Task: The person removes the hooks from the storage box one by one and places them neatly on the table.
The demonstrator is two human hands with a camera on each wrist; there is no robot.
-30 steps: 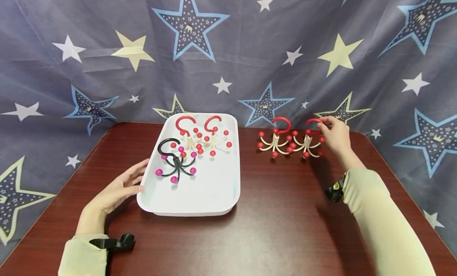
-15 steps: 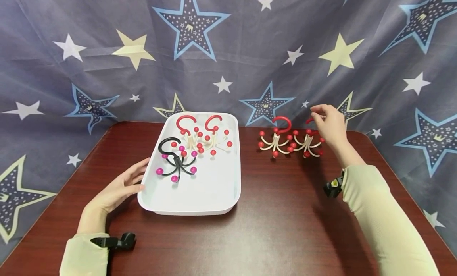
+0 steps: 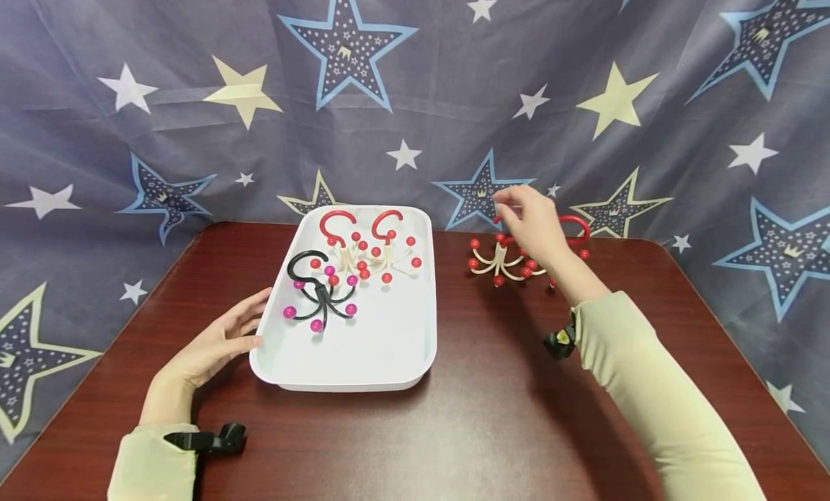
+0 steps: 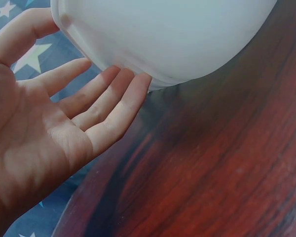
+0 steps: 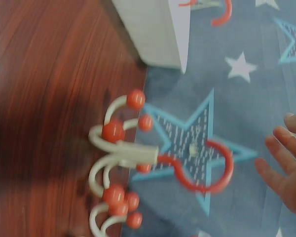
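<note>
My left hand (image 3: 210,346) reaches to the left side of a white tray (image 3: 369,349), fingertips and thumb against its rim and wall with the fingers fairly straight. In the tray lie a black hook hanger (image 3: 321,296) with magenta balls and two cream hangers with red hooks and red balls. On the table stand two more cream-and-red hook hangers, side by side. My right hand (image 3: 534,220) is above the left one (image 3: 501,256); the right wrist view shows its fingers apart from that hanger's red hook (image 5: 229,170). My forearm partly covers the other hanger (image 3: 587,231).
The dark wooden table (image 3: 480,422) ends at the back against a grey-blue cloth (image 3: 441,90) printed with stars. The tray stands left of the middle, and the two loose hangers are at the back right.
My right hand has let go of the far-right hanger's hook, lifted, and moved left over the neighbouring hanger. My left hand and the tray have stayed in place.
</note>
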